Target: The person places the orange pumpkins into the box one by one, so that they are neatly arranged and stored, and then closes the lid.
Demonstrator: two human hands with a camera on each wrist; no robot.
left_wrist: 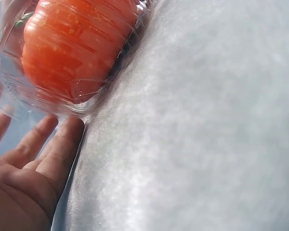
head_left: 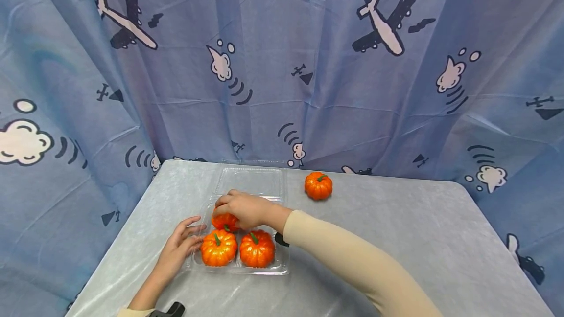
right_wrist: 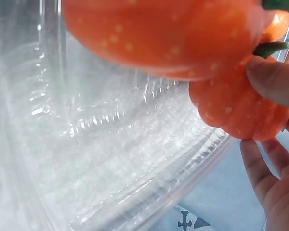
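A clear plastic clamshell tray (head_left: 282,269) lies open on the table and holds three orange pumpkins with green stems. My right hand (head_left: 240,208) grips the back-left pumpkin (head_left: 223,220) from above. Two more pumpkins (head_left: 218,248) (head_left: 257,249) sit side by side in the front row. My left hand (head_left: 182,243) rests with straight fingers against the tray's left side. In the left wrist view its fingers (left_wrist: 55,144) touch the tray wall (left_wrist: 19,108), with a pumpkin (left_wrist: 72,48) behind it. The right wrist view shows one pumpkin (right_wrist: 164,33) close up over the tray floor (right_wrist: 101,144).
A fourth pumpkin (head_left: 318,185) stands alone on the grey table cover (head_left: 396,229), behind and to the right of the tray. The tray's lid (head_left: 251,181) lies flat behind it. A blue curtain with aeroplanes (head_left: 282,62) hangs round the table.
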